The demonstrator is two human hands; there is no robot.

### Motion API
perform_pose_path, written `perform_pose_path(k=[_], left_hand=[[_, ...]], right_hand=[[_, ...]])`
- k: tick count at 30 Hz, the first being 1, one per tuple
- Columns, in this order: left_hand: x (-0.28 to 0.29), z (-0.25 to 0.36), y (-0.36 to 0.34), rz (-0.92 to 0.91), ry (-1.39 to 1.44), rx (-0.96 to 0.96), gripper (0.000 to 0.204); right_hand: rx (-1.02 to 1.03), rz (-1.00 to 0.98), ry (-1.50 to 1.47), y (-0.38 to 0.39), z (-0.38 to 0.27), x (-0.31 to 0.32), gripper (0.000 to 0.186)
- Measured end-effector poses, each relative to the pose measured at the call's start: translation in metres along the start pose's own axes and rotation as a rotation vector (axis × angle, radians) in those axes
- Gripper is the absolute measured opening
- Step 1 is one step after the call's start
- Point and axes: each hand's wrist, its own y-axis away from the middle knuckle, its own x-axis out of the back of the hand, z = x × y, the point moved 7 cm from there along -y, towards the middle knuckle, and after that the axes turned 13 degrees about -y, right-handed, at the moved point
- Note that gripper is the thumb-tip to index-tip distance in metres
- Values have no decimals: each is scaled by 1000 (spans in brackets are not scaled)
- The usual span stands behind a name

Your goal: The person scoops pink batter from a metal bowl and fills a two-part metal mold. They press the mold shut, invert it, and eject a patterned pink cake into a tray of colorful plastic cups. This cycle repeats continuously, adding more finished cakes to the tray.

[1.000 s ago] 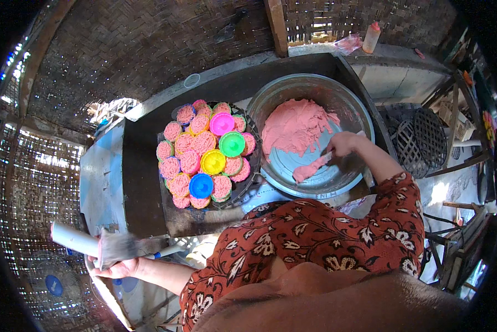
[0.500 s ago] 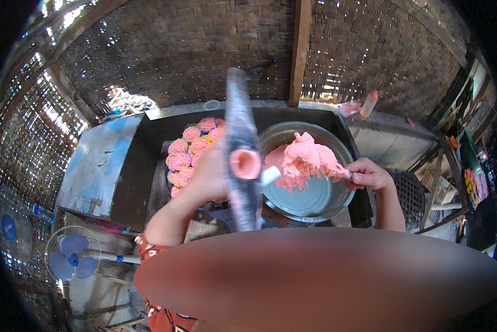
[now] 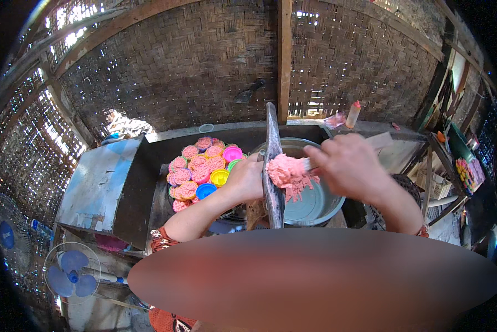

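My left hand (image 3: 244, 179) grips a long dark press tool (image 3: 274, 205) upright over the work area. My right hand (image 3: 345, 166) is closed on a flat spatula (image 3: 378, 141), and a shaggy lump of pink dough (image 3: 287, 171) on it rests against the tool's middle, hiding the opening there. Beneath my hands is a wide metal basin (image 3: 309, 207); how much dough it holds is mostly hidden. To its left, several pink, noodle-textured rounds (image 3: 198, 163) in coloured rims are piled beside bright plastic moulds, including yellow (image 3: 219, 177) and blue (image 3: 206, 191) ones.
A painted box (image 3: 93, 182) stands left, above a fan (image 3: 71, 274). A red-capped bottle (image 3: 353, 115) and a plastic bag (image 3: 334, 120) lie along the back ledge (image 3: 309, 123). Woven walls surround the bench; a shelf with colourful items (image 3: 468, 174) is at right.
My left hand has raised the tool from the lower left to over the bench. My right hand has lifted dough out of the basin and moved it left onto the tool.
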Motion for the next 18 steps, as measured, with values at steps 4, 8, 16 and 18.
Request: perform_pose_path(k=[4, 8, 16, 18], left_hand=[[-14, -11, -13, -58, 96, -21, 46], [-7, -14, -17, -161, 156, -4, 49], [-42, -80, -22, -100, 166, 24, 46], [-33, -45, -26, -115, 134, 52, 49]], right_hand=[[142, 242, 306, 3, -54, -8, 26], [367, 448, 476, 15, -58, -12, 20], [-131, 439, 85, 48, 13, 58, 24], [-153, 315, -5, 41, 20, 44, 22]])
